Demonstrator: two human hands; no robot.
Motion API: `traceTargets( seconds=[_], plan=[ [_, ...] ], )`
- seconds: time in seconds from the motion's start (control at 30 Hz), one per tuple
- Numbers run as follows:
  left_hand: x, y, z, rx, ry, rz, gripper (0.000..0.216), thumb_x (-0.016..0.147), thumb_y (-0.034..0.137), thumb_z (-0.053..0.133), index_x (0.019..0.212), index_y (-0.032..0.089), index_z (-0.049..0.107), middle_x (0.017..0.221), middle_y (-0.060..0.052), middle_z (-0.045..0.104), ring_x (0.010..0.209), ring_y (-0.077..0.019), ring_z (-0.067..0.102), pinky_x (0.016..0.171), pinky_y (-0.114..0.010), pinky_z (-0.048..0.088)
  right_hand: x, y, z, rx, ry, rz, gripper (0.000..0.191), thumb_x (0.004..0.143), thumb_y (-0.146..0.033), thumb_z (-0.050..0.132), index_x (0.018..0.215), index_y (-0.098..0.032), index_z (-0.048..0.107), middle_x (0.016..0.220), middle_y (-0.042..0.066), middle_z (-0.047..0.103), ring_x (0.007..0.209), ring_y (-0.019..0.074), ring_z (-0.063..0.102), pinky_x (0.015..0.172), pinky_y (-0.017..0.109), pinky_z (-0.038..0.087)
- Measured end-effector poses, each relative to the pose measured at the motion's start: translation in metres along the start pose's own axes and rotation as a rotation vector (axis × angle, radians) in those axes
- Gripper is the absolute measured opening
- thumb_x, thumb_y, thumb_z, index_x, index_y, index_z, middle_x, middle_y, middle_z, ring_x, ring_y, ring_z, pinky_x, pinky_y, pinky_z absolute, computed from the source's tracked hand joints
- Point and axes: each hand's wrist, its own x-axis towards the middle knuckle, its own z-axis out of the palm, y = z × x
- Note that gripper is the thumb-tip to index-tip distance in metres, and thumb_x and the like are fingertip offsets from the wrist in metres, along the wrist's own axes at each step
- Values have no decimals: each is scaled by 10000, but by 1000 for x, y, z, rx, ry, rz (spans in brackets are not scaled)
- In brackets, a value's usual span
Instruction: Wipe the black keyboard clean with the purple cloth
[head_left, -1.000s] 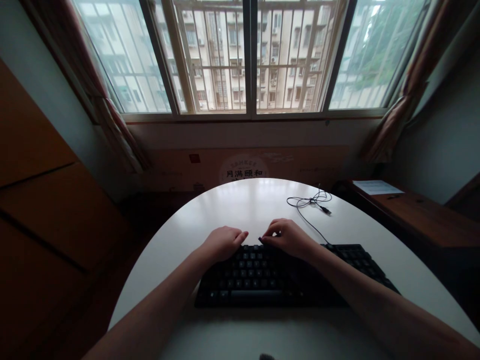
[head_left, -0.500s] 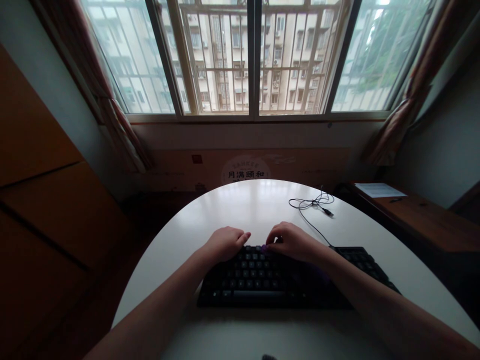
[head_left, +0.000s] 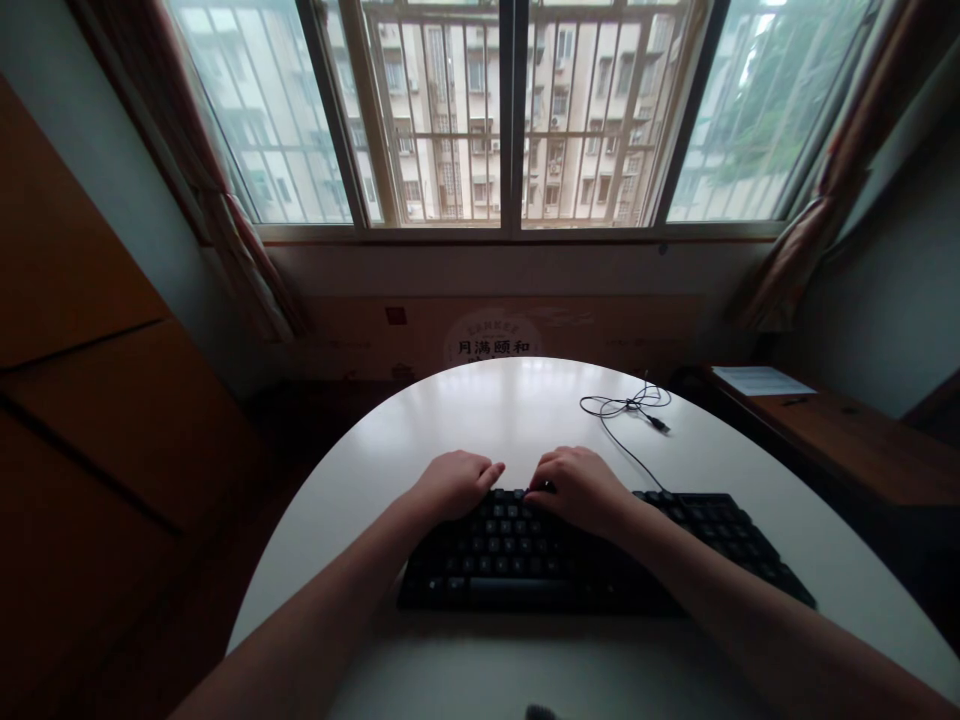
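A black keyboard (head_left: 517,560) lies on the white round table (head_left: 420,410). At its back left edge, my left hand (head_left: 457,483) is closed around the rim, thumb stretched to the right along the top. My right hand (head_left: 576,485) rests over the back row of keys, right of the left hand. Its thumb and fingers are curled together in a pinch; a small dark, purplish bit shows at the fingertips, too small to name. My right forearm covers part of the keys.
The keyboard's black cable (head_left: 626,405) with its USB plug (head_left: 658,424) lies loosely coiled behind it. Near the table's front edge is a small dark object (head_left: 540,712), partly cut off. A wooden desk (head_left: 862,440) with a paper sheet (head_left: 761,381) stands at right.
My right hand has rolled slightly, its fingers lower and closer to the keys. The purple bit at its fingertips shows less. My left hand keeps its hold.
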Motion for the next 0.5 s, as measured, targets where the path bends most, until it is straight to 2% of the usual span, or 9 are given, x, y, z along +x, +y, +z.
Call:
traceTargets(
  seconds=[0.2, 0.37, 0.5],
  plan=[
    [0, -1, 0, -8, 10, -5, 615, 958, 550, 213, 797, 213, 701, 875, -89, 727, 834, -257, 643, 684, -324, 417, 1, -3, -5, -66, -58, -34, 160, 842, -323, 638, 901, -252, 768, 913, 58, 737, 835, 226, 652, 712, 300, 425],
    [-1, 0, -2, -12, 3, -9, 618, 957, 552, 207, 788, 213, 695, 870, -85, 725, 816, -249, 638, 685, -323, 417, 1, 1, -10, 80, -118, 4, 202, 799, -220, 630, 936, -277, 768, 967, 34, 744, 883, 218, 668, 765, 287, 453],
    [-1, 2, -3, -20, 0, -10, 607, 953, 546, 220, 788, 212, 700, 869, -87, 725, 825, -252, 639, 687, -325, 420, -1, 5, -9, 204, -109, 60, 197, 783, -231, 637, 916, -268, 778, 928, 31, 750, 850, 198, 673, 778, 274, 463]
  ],
)
